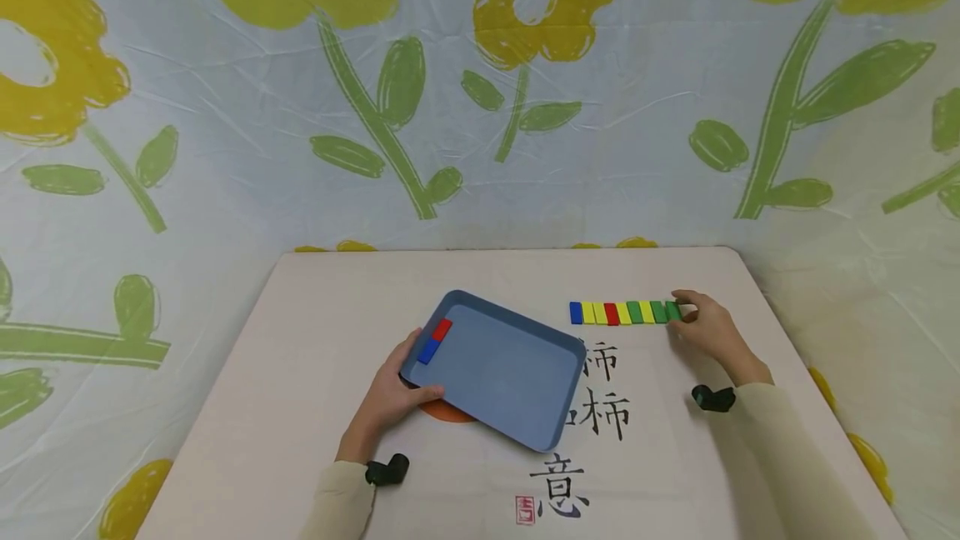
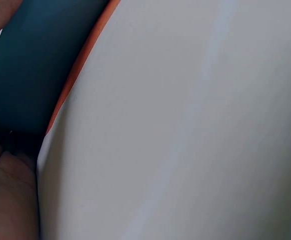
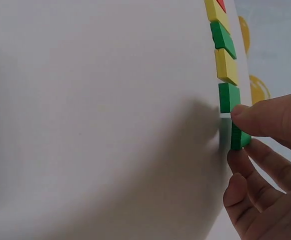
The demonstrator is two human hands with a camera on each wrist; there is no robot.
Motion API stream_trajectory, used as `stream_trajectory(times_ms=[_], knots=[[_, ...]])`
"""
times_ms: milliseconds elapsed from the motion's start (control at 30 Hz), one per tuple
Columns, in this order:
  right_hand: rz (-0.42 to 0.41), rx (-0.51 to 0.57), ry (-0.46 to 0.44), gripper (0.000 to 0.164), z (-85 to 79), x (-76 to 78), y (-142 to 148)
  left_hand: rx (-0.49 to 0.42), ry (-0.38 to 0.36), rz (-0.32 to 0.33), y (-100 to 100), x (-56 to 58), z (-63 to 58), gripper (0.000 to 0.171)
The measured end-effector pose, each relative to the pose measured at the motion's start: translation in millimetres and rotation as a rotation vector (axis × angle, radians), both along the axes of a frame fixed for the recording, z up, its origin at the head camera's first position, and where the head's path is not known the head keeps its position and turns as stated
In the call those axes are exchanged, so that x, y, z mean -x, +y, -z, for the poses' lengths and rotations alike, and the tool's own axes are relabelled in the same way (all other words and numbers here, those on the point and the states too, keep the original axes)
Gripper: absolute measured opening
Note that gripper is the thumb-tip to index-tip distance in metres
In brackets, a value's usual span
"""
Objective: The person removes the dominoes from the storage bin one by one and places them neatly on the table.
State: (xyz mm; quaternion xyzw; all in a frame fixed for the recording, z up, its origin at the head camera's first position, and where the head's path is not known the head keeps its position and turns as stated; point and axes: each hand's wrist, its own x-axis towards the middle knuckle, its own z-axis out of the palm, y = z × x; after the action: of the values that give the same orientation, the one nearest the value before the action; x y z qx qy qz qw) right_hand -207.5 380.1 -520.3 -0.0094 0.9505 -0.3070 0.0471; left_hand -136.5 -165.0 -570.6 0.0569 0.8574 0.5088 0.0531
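Note:
My left hand [image 1: 386, 400] grips a blue-grey rectangular tray [image 1: 495, 373] by its left end, thumb over the rim and the other fingers mostly hidden. Inside the tray a red block [image 1: 442, 329] and a blue block [image 1: 429, 351] lie end to end. To the right, my right hand [image 1: 711, 330] pinches a green block [image 3: 236, 134] between thumb and fingers, at the right end of a row. That row runs leftward through another green block [image 1: 658, 312], yellow ones, a red block [image 1: 612, 314] and a blue block [image 1: 576, 312] at its far end.
A pale cloth with black brush characters [image 1: 558, 486], a red seal print [image 1: 525, 510] and an orange print [image 1: 447, 412] covers the table [image 1: 300, 340]. The tray overlaps part of the writing. Flower-patterned curtain [image 1: 637, 148] surrounds the back and sides.

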Motion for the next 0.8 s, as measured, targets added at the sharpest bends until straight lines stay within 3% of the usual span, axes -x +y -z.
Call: stream_trajectory(times_ms=[800], knots=[[0.027,-0.017,0.005,0.064,10.1,7.5,0.3,0.010,0.015,0.007,0.7,-1.5,-2.7,0.104]])
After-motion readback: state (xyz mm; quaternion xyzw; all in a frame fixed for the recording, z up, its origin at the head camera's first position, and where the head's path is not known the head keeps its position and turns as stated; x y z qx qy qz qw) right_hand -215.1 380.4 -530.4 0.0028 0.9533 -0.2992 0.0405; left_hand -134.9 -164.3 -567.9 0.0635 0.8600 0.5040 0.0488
